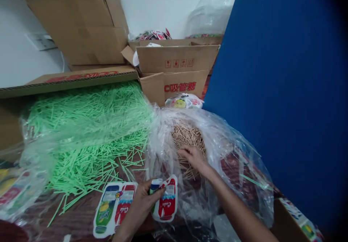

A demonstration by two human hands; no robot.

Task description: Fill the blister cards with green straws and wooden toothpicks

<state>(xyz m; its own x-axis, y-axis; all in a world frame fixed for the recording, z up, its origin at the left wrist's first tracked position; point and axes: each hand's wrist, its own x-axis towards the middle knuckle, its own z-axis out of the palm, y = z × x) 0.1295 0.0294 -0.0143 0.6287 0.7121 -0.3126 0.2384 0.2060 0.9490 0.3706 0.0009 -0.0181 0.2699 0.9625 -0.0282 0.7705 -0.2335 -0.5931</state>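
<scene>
One bottle-print packet, marked "Cola", is being gripped at its upper left by the left hand, thumb closed down on it; it is being held over the near part of the tabletop. A second packet is lying just left of that hand, partly hidden by it. The brown sticks are being reached into by the right hand, fingers bent and close together; whether any stick is being pinched cannot be told. The sticks are being surrounded by clear plastic. Green straws are being partly covered by plastic film at left, many spilling onto the tabletop. Behind, a red-lettered carton is standing near a blue panel.
</scene>
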